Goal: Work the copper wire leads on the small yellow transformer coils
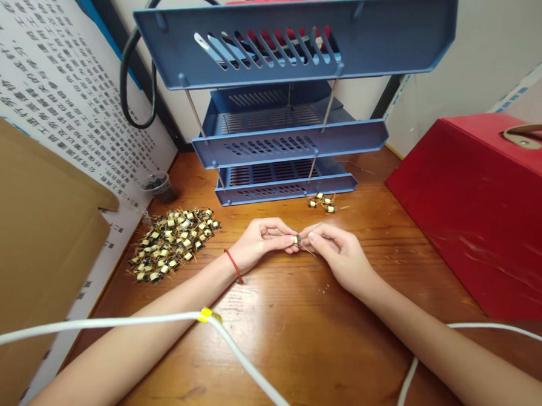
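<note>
The left hand and the right hand meet low over the table, fingertips almost touching. Both pinch one small yellow-taped transformer coil with thin wire leads. A red string bracelet circles the left wrist. A white cable with a yellow clip lies across the left forearm, and a second white cable runs beside the right forearm.

On the polished wooden table, a loose heap of similar yellow-taped coils lies left of the hands, too many to count exactly. A small group of about four coils sits ahead of the right hand. Beyond the heap stands one clear plastic cup with dark contents.

Straight ahead stands one blue three-tier slotted tray rack on thin metal rods. A red box with a tan handle fills the right side, and one brown cardboard sheet blocks the left. Behind it hangs a white poster with dense black characters.
</note>
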`<state>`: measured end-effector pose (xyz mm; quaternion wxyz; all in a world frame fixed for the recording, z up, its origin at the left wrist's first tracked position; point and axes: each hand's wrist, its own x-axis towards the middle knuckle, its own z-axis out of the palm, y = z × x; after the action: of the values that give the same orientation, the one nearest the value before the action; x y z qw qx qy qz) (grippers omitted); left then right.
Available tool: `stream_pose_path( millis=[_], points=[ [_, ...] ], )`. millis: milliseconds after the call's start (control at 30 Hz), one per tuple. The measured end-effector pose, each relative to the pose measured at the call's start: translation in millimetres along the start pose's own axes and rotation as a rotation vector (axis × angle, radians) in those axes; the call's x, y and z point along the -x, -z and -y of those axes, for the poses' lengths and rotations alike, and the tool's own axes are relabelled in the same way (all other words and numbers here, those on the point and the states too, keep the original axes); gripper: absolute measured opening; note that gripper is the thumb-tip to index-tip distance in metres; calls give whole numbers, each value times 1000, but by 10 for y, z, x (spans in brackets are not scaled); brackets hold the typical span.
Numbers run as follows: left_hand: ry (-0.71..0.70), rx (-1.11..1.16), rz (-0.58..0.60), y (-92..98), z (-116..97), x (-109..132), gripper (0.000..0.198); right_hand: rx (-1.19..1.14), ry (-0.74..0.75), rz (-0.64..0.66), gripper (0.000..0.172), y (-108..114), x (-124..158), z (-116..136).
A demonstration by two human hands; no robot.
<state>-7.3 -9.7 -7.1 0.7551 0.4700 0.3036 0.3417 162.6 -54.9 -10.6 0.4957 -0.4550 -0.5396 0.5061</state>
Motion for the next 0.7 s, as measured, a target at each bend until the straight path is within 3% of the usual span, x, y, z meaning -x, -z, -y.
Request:
stream_pose_path(
  millis=[100, 200, 400, 700],
  points=[
    [-9, 65, -73, -14, -10, -4, 25, -33, -17, -141, 24, 16, -10, -42],
    [-21, 105, -134, -41, -17, -6, 24, 109, 111, -272, 17, 19, 20, -34],
    [-55, 48, -173, -86, -8, 6, 21, 590, 440, -184, 1, -34, 117, 93],
    [-50, -26, -191, -86, -6, 15, 24, 776, 535, -230, 7, -32, 104, 73]
  ],
)
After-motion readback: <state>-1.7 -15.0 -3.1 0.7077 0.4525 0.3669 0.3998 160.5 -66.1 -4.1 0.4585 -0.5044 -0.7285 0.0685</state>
